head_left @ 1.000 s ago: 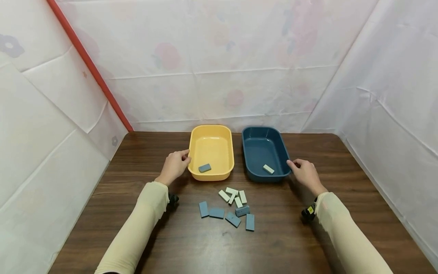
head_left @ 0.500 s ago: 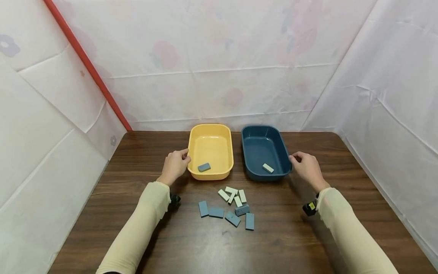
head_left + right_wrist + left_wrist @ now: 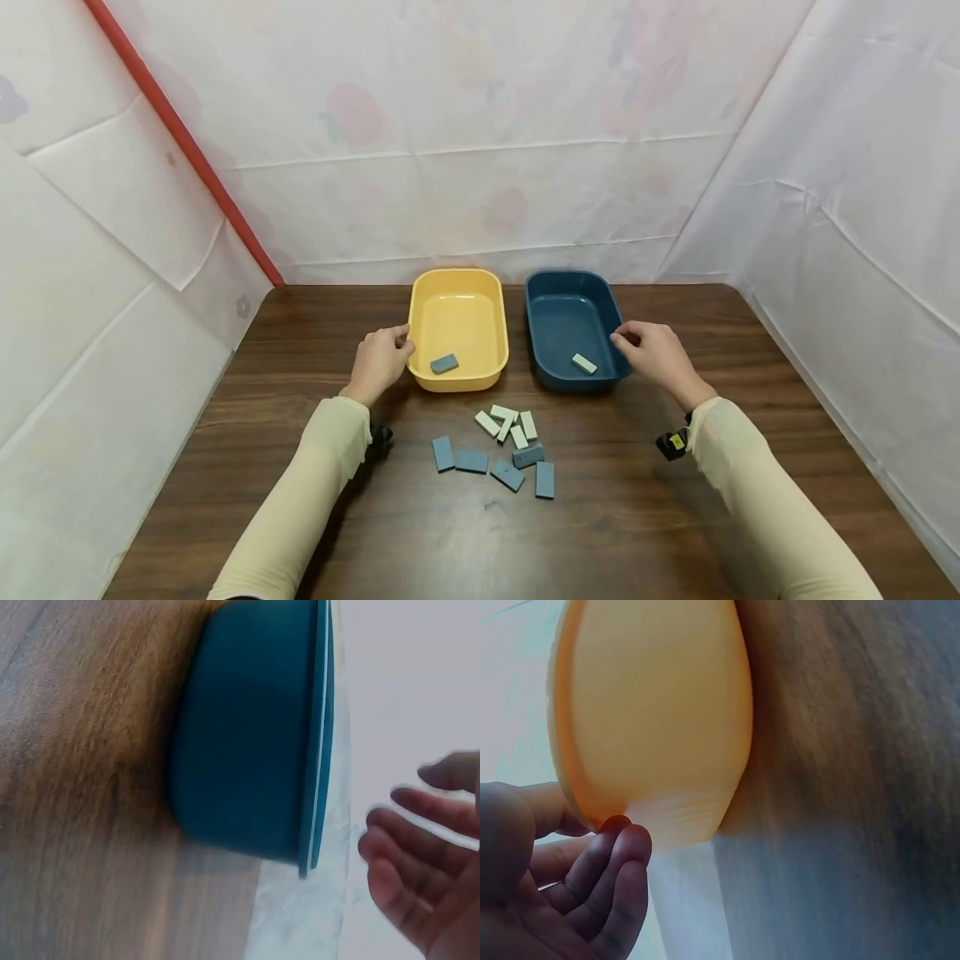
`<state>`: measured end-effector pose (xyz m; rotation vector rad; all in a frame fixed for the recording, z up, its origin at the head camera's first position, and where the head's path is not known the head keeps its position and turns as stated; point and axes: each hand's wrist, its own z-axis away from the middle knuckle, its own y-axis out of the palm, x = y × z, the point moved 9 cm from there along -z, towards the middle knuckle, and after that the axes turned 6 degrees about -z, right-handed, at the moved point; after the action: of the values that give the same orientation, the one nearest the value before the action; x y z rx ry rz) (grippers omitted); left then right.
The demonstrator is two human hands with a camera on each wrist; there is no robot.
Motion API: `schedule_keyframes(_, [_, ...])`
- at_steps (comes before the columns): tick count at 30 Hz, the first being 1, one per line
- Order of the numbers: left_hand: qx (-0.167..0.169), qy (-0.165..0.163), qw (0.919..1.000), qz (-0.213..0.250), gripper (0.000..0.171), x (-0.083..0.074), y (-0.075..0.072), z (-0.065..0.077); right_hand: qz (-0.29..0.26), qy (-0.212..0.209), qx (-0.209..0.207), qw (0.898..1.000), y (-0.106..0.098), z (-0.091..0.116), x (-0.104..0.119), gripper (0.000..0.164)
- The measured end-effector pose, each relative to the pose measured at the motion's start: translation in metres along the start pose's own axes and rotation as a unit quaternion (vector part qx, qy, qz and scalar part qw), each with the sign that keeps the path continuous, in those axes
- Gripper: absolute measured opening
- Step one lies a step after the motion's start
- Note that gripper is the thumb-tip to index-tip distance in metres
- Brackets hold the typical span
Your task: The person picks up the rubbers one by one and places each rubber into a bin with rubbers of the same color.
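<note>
We read the yellow tray (image 3: 459, 321) and dark blue tray (image 3: 567, 321) as smooth plastic: glossy inside, outer walls nearer satin. Tabletop (image 3: 615, 533) is dark wood-grain, semi-gloss, with a soft light glare near us. Grey-blue blocks (image 3: 443, 454) and pale blocks (image 3: 528, 425) look matt and smooth; we can't call the material. Backdrop (image 3: 450, 100): creased sheeting, slight sheen, cloth or plastic unclear. Sleeves (image 3: 288, 492): matt, soft cloth.
</note>
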<state>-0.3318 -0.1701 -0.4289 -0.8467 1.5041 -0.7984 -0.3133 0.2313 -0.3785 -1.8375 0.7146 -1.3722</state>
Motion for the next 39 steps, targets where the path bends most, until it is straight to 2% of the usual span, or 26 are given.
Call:
schedule_keyframes(6, [-0.005,0.014,0.9999,0.0,0.041,-0.003,0.002,0.001,-0.012,-0.06,0.064,0.996,0.019,0.004,0.024,0.02])
schedule_keyframes(9, [-0.004,0.018,0.9998,0.001,0.041,-0.005,0.003,0.002,-0.01,-0.081,0.079,0.993,0.026,0.006,0.035,0.018])
schedule_keyframes(16, [-0.014,0.024,0.9996,-0.005,0.041,-0.003,0.004,0.001,0.036,-0.152,0.096,0.983,0.042,0.009,0.058,0.017])
schedule_keyframes(21, [-0.019,0.03,0.9994,-0.003,0.04,-0.004,0.005,0.0,0.028,-0.17,0.106,0.979,0.051,0.012,0.069,0.015])
schedule_keyframes(30, [-0.035,0.042,0.9985,-0.01,0.039,-0.003,0.001,0.002,0.043,-0.223,0.091,0.97,0.068,0.018,0.093,0.011])
schedule_keyframes(39, [-0.042,0.044,0.9981,-0.006,0.038,-0.004,-0.001,0.003,0.039,-0.245,0.136,0.959,0.09,0.024,0.103,0.009])
